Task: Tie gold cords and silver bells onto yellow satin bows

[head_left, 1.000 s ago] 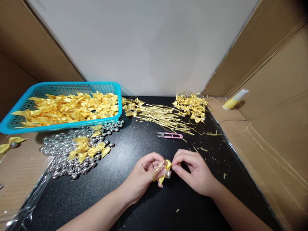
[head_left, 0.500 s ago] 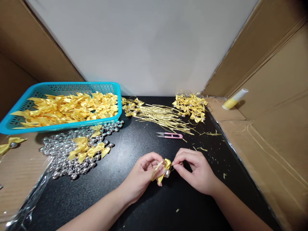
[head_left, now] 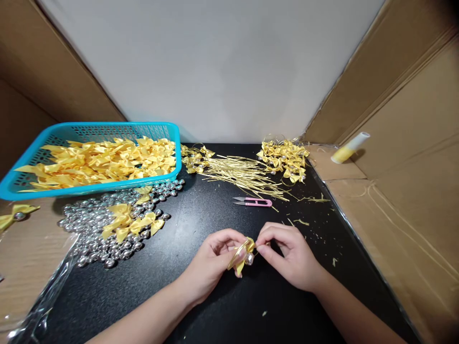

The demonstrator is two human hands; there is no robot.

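Low over the black table, my left hand (head_left: 218, 255) pinches a yellow ribbon bow (head_left: 240, 267). A silver bell (head_left: 249, 259) hangs at the bow's right side, and a loop of gold cord (head_left: 234, 252) curves over my left fingers. My right hand (head_left: 287, 251) is closed, thumb and forefinger pinched on the cord's end close beside the bow; most of that end is hidden by the fingertips. Beyond the hands lie pink-handled thread snips (head_left: 253, 202), blades pointing left.
A blue basket (head_left: 178, 157) of yellow bows stands at the left, with many silver bells (head_left: 96, 215) spread before it. Cut gold cords (head_left: 244, 174) lie at the back, between two heaps of belled bows (head_left: 285, 157). A spool (head_left: 349, 148) stands on cardboard at right.
The cord loop has tilted and looks narrower over my left fingers. My right hand has shifted very slightly left, still pinching beside the bow.
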